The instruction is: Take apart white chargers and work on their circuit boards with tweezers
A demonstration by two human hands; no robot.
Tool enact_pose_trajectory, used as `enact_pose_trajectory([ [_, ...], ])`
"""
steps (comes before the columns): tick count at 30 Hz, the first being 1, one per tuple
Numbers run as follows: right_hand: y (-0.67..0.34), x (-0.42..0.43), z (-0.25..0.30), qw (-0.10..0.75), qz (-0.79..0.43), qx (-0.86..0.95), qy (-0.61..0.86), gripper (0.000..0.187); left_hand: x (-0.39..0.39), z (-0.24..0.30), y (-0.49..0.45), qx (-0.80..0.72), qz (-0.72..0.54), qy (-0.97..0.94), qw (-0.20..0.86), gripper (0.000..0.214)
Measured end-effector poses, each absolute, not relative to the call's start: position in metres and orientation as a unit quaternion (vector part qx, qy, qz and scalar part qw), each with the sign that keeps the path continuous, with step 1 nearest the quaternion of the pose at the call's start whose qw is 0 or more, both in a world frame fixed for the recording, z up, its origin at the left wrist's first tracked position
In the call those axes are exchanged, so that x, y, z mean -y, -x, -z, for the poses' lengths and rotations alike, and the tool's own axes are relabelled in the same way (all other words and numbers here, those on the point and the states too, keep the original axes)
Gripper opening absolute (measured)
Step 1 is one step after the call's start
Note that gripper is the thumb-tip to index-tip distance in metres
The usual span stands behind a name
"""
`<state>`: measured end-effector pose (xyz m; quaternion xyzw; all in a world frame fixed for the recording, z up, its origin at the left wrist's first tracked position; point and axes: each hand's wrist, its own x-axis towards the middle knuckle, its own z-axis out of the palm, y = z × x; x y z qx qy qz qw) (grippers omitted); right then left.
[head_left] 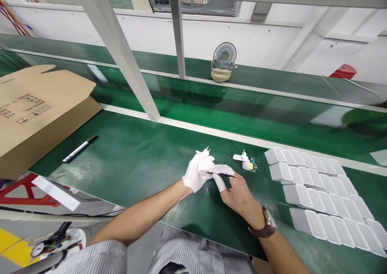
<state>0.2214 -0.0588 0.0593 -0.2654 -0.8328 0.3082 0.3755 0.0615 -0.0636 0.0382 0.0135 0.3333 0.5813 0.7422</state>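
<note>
My left hand, in a white glove, is wrapped round a white plug-in power adapter whose two pins point up and away from me. My right hand has white covers on its fingers and pinches a thin dark pen-like tool. The tool lies level against the near side of the adapter; its tip is too small to make out. Just right of my hands, an opened adapter with its circuit board showing lies on the green bench.
Rows of white plastic cases stand on the right of the bench. A marker lies at left beside a cardboard box. A slanted metal post rises from the bench's back edge. A small fan stands on the ledge behind.
</note>
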Motion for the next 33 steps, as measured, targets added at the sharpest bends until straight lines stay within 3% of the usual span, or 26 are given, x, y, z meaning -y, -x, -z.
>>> enact_pose_trajectory([
  [10,-0.218,0.056,-0.061,0.326,-0.338,0.845,0.257,0.034,0.065,-0.028,-0.062,-0.340,-0.600,0.008,0.724,0.017],
  [17,-0.220,0.056,-0.056,0.341,-0.343,0.829,0.281,0.026,0.066,-0.036,-0.060,-0.345,-0.588,-0.038,0.731,0.020],
  [25,-0.239,0.052,-0.051,0.515,-0.423,0.674,0.319,0.014,0.060,-0.052,-0.057,-0.291,-0.570,0.003,0.769,0.042],
  [33,-0.233,0.053,-0.039,0.544,-0.405,0.670,0.303,0.026,0.056,-0.053,-0.047,-0.235,-0.570,0.034,0.786,0.041],
])
